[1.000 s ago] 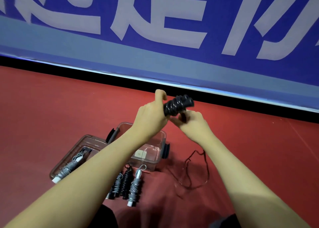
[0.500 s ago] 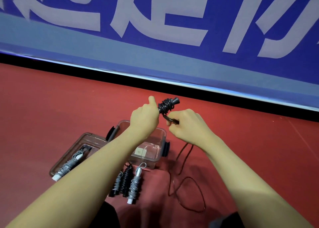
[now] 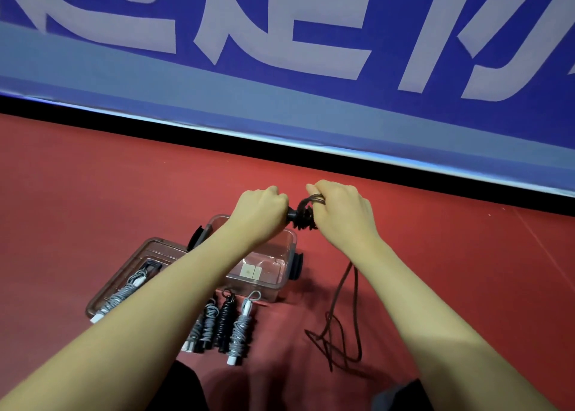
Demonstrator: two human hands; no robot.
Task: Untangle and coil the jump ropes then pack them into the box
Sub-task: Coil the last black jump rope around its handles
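Taking the clear box point(image 3: 281, 289) on the red floor point(image 3: 93, 199) as the landmark: to its left and touching it lies the lid point(image 3: 124, 273), turned up like a tray, with one coiled grey rope point(image 3: 119, 295) parked on it. Just in front of the box, four more wound ropes point(image 3: 222, 326) lie side by side, probably lined up to go in together. The box itself looks to hold no rope yet.

Above the box, the left hand point(image 3: 259, 213) is clenched round one end of the black rope point(image 3: 303, 214), steadying it as a core. Beside it, the right hand point(image 3: 340, 214) grips the cord, fingers curled through several loops, apparently laying turns onto the bundle. From that hand the loose cord point(image 3: 342, 323) hangs down to the right of the box and pools in a slack tangle on the floor.

The floor to the right of the box and behind it, up to the blue banner point(image 3: 280, 68), lies open, so the slack has room to feed. In front, the person's legs crowd the row of ropes, and the cord could snag on the box's black latch point(image 3: 297, 264).
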